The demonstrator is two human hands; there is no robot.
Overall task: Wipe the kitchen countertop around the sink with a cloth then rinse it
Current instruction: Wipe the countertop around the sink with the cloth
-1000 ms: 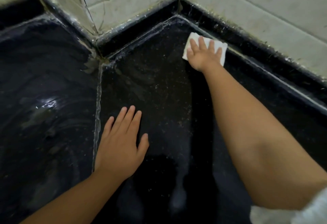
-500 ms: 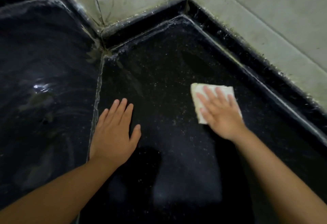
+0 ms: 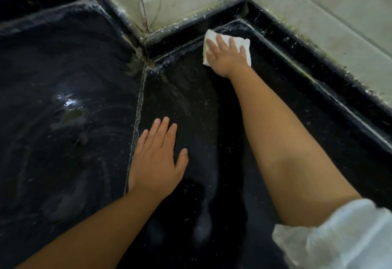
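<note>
A folded white cloth point(image 3: 244, 44) lies flat on the black speckled countertop point(image 3: 265, 99) near its far corner. My right hand point(image 3: 224, 56) presses on it with straight, spread fingers, arm stretched forward. My left hand point(image 3: 158, 156) rests flat on the counter nearer to me, fingers straight, just right of a seam between two slabs. It holds nothing. No sink is in view.
A raised black rim point(image 3: 318, 60) and pale tiled walls point(image 3: 318, 3) bound the counter at the back and right. A wall corner point(image 3: 144, 20) juts in at the top middle. The left slab point(image 3: 53, 109) shows wet streaks and a light glare.
My right hand has pushed the cloth from the middle of the counter back out to the far corner. My left hand has stayed flat in place.
</note>
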